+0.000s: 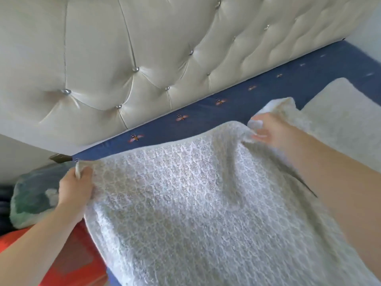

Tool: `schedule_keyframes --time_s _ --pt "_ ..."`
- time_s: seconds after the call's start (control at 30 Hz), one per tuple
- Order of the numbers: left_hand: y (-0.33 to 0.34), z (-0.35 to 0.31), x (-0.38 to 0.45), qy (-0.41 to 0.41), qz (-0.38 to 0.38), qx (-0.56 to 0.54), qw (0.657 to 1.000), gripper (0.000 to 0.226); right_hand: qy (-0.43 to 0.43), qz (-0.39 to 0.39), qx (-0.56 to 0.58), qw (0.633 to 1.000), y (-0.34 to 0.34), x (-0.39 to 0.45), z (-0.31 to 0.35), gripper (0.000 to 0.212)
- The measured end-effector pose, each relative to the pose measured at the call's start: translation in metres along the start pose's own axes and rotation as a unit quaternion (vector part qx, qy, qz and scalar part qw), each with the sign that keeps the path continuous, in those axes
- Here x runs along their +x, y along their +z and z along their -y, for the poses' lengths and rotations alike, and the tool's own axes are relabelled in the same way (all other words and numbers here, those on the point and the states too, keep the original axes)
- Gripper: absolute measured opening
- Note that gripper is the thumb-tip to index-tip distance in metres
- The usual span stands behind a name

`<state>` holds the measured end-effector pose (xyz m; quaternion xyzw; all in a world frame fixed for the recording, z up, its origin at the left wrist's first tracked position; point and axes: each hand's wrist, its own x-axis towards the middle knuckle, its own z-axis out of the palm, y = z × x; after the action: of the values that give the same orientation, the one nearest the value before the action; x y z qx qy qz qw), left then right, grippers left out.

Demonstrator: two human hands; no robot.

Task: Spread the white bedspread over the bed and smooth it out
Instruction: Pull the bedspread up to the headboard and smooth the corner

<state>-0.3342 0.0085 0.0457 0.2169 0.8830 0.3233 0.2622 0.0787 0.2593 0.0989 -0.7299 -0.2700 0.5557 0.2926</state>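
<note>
The white bedspread point(191, 203), with a raised lacy pattern, is held up over the bed between my two hands. My left hand point(75, 188) grips its near-left corner, fingers curled round the fabric. Farther right, my right hand point(266, 131) pinches a bunched fold of the top edge. The bed's blue sheet point(237, 102), printed with small bees, shows as a strip between the bedspread's edge and the headboard. Another part of the white bedspread point(342, 112) lies flat at the right.
A cream tufted headboard point(144, 48) with silver buttons fills the upper view. At the left, beside the bed, sit a green-and-white cushion point(35, 195) and an orange-red fabric point(68, 259). A pale wall shows at the far left.
</note>
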Motion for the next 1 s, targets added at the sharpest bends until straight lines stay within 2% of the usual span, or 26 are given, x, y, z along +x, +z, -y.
schedule_keyframes --time_s 0.07,0.13,0.17,0.27,0.4,0.43,0.5,0.53,0.57,0.6,0.67,0.7,0.73,0.83,0.9,0.93,1.0 --pt "0.010 0.009 0.013 -0.005 -0.002 -0.006 1.000 0.022 0.018 0.023 -0.120 0.992 0.028 0.006 -0.028 0.036" --pt "0.016 0.020 0.024 -0.009 -0.003 -0.002 1.000 0.021 0.028 0.025 -0.171 0.985 0.047 0.013 -0.050 0.024" --pt "0.019 0.027 0.030 -0.012 -0.003 0.003 1.000 0.023 0.024 0.023 -0.203 0.979 0.054 0.018 -0.060 0.026" --pt "0.026 0.054 0.048 -0.025 -0.004 0.023 0.999 0.027 -0.039 0.028 -0.330 0.943 0.078 0.038 -0.078 0.053" --pt "0.032 0.085 0.064 -0.004 -0.014 0.029 0.999 0.028 -0.113 0.044 -0.459 0.880 0.114 0.066 -0.080 0.073" --pt "0.035 0.090 0.067 -0.001 -0.017 0.025 1.000 0.030 -0.124 0.053 -0.505 0.853 0.121 0.071 -0.080 0.079" --pt "0.041 0.099 0.073 -0.007 -0.018 0.015 1.000 0.032 -0.146 0.051 -0.628 0.763 0.132 0.085 -0.085 0.078" --pt "0.043 0.101 0.074 -0.009 -0.016 0.010 1.000 0.033 -0.157 0.031 -0.683 0.713 0.135 0.091 -0.085 0.071" --pt "0.045 0.102 0.075 -0.011 -0.012 0.005 1.000 0.034 -0.159 0.009 -0.716 0.679 0.136 0.096 -0.084 0.060" --pt "0.045 0.104 0.077 -0.014 -0.012 0.001 1.000 0.036 -0.157 -0.003 -0.729 0.666 0.140 0.100 -0.080 0.044" --pt "0.044 0.101 0.077 -0.029 -0.015 -0.010 0.999 0.038 -0.146 -0.003 -0.722 0.676 0.141 0.094 -0.072 0.014" --pt "0.040 0.096 0.080 -0.038 -0.023 -0.021 0.999 0.038 -0.168 -0.012 -0.709 0.685 0.143 0.092 -0.067 0.008" --pt "0.034 0.090 0.088 -0.045 -0.040 -0.035 0.998 0.039 -0.215 -0.028 -0.682 0.699 0.147 0.093 -0.062 0.010" --pt "0.006 0.069 0.135 -0.060 -0.107 -0.043 0.992 0.041 -0.325 -0.061 -0.532 0.780 0.185 0.092 -0.024 0.011" --pt "-0.012 0.060 0.165 -0.073 -0.111 -0.028 0.991 0.039 -0.348 -0.090 -0.403 0.841 0.221 0.096 0.005 0.023" --pt "-0.016 0.060 0.173 -0.077 -0.101 -0.027 0.992 0.037 -0.354 -0.111 -0.355 0.858 0.230 0.100 0.011 0.031" --pt "-0.018 0.066 0.179 -0.083 -0.080 -0.043 0.992 0.037 -0.342 -0.130 -0.320 0.874 0.238 0.100 0.006 0.033"
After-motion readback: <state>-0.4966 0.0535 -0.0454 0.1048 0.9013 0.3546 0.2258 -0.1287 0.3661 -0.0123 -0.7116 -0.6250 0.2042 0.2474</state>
